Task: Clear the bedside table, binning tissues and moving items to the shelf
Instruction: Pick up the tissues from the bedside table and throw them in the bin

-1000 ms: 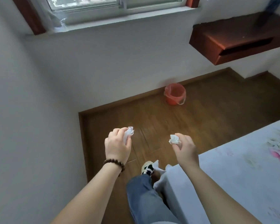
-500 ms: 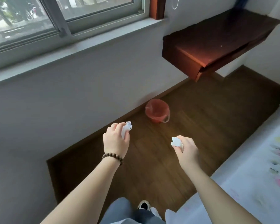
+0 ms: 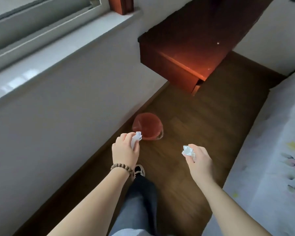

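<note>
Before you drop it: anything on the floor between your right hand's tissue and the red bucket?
Nothing: the head view shows only bare wooden floor between the right hand holding its tissue and the red bucket.

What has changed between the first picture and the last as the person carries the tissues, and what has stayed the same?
The person has walked closer to the red bin, and the left hand now reaches almost to its rim. Unchanged: the left hand grips its crumpled tissue, the right hand grips its tissue, and the bin stands by the wall.
</note>
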